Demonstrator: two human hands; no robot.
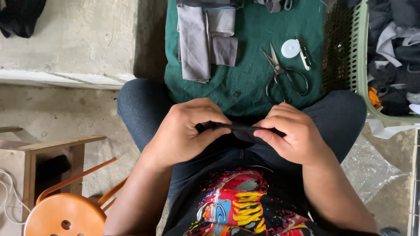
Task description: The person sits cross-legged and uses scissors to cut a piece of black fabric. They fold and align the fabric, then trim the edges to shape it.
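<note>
Both hands met over the lap at the picture's centre: the left hand [186, 131] at nine o'clock and the right hand [291, 135] at three o'clock, each closed with thumb and fingers pinching opposite ends of a small strip of black fabric [238, 130], which stretched between them just above the jeans.

Beyond them, at twelve o'clock, lay a green cloth [249, 83] spread across the knees. At two o'clock stood a pale green basket [361, 57] heaped with dark and grey scraps. On the cloth at eleven o'clock sat folded grey fabric pieces [203, 39]; at one o'clock lay black-handled scissors [282, 74], and just beyond them a white tape measure [291, 48] beside a small clipper [305, 52]. An orange stool [65, 214] stood at eight o'clock.

The strip looked thin and limp, so a loosened pinch could probably let it slide into the dark lap, where it would be hard to spot. The scissors rested near the cloth's edge, close to the right knuckles; a shift of the knees might tip them off.
</note>
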